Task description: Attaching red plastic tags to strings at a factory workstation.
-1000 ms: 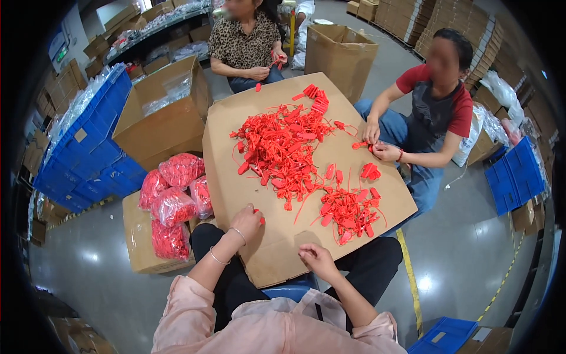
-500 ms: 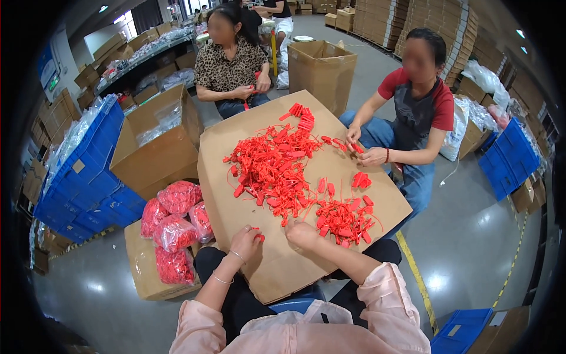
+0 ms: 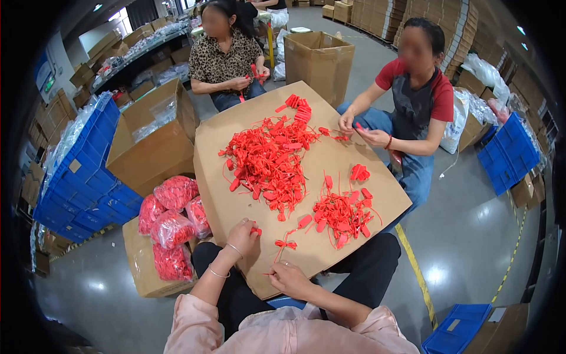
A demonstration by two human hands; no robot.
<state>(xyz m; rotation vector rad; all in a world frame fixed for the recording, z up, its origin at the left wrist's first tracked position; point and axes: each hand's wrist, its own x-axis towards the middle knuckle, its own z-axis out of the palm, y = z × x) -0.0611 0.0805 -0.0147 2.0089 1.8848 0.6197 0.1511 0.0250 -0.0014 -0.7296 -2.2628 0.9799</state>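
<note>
On the cardboard tabletop lies a large tangled heap of red corded tags. A smaller pile of red tags sits nearer on the right. My left hand rests over the near left part of the board, its fingers closed on a red tag. My right hand is by the near edge, pinching the end of a thin red cord. From there the cord runs away to a knotted bundle and a flat tag, both on the cardboard.
Two people sit across the board, each handling red tags: one in leopard print, one in red sleeves. Bagged red tags are stacked on a carton at left. Open cartons and blue crates stand around.
My right hand has drawn back from the heap toward the near edge, pulling a corded red tag out of it. My left hand has barely moved, still holding its tag.
</note>
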